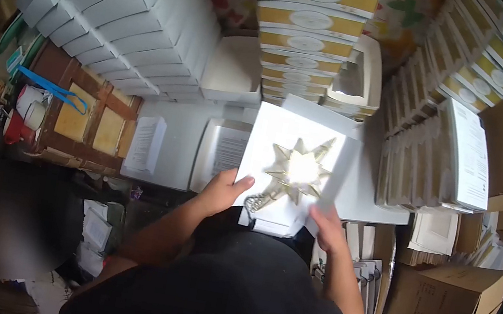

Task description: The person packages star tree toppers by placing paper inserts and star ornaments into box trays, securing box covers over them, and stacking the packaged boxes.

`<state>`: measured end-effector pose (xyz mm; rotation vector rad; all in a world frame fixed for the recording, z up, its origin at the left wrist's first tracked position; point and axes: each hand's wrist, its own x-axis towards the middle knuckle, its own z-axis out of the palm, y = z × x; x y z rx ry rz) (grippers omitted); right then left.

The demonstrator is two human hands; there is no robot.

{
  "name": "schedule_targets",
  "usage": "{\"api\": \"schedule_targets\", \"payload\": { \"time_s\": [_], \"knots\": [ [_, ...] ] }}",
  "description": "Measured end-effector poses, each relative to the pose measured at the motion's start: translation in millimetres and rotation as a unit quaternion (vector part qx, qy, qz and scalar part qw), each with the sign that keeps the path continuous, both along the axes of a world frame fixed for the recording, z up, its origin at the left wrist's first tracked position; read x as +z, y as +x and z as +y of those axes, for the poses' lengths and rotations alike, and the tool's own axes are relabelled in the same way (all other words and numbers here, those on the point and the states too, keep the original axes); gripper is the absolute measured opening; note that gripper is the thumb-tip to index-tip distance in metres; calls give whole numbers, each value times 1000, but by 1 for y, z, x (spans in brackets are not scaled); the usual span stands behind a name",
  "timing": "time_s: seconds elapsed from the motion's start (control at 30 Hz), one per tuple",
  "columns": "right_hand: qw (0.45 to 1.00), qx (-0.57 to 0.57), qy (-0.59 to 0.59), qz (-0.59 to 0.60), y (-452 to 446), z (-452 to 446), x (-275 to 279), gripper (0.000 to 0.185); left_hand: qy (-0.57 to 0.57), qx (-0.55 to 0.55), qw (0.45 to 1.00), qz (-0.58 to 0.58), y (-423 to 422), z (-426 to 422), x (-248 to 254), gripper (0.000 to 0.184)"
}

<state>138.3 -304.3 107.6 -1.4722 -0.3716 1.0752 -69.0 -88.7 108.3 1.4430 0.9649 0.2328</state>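
A white box with a gold, many-pointed star in it is held up in front of my body, above the table's front edge. My left hand grips its lower left side, thumb on top. At the lower right, my right hand holds the box edge, its fingers partly hidden beneath. A coiled silver chain lies at the lower left corner, near my left thumb. Bright glare covers the star's centre.
Tall stacks of white boxes stand at the left, gold-banded boxes at the centre and right. Printed sheets and an open tray lie on the table. A cardboard box is at the lower right.
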Motion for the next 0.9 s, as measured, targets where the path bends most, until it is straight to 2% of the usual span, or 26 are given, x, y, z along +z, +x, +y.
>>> {"api": "schedule_targets", "payload": {
  "time_s": [0.03,0.1,0.17,0.2,0.27,0.3,0.33,0.37,0.43,0.6,0.63,0.7,0.77,0.8,0.9],
  "knots": [
    [996,6,-37,75,-15,38,25,73,-1,2,999,-33,-15,9,-4,47],
    [996,52,14,66,-44,89,-12,82,-4,0,995,-99,-44,34,-12,64],
    [993,82,-88,17,-70,132,-15,77,-3,-20,999,-50,-66,66,-30,71],
    [993,72,-92,15,-81,147,-36,77,2,-28,1000,-8,-71,82,-43,78],
    [970,-17,-97,-224,-107,163,-85,78,5,-41,996,80,-85,102,-68,93],
    [969,-21,-108,-223,-117,166,-80,78,-4,-49,996,80,-89,110,-76,93],
    [924,67,-112,-360,-128,163,-75,78,18,-37,994,99,-90,116,-84,93],
    [853,157,-114,-484,-137,160,-61,77,39,-25,992,119,-88,119,-92,94],
    [640,338,-104,-682,-150,152,-42,76,80,0,985,154,-83,118,-104,95],
    [654,311,-67,-686,-169,133,-101,78,19,-29,992,118,-89,126,-95,97],
    [657,311,-72,-683,-171,133,-94,78,16,-34,992,119,-97,126,-96,97],
    [787,305,-122,-523,-162,139,-70,70,-4,-81,996,25,-115,132,-97,97],
    [882,281,-164,-340,-148,147,-47,63,-28,-128,989,-71,-126,133,-99,96],
    [883,277,-169,-340,-142,150,-45,63,-31,-133,988,-73,-127,130,-98,96],
    [870,357,-211,-267,-122,171,-41,51,-38,-134,990,3,-129,122,-89,98]
  ]
}}
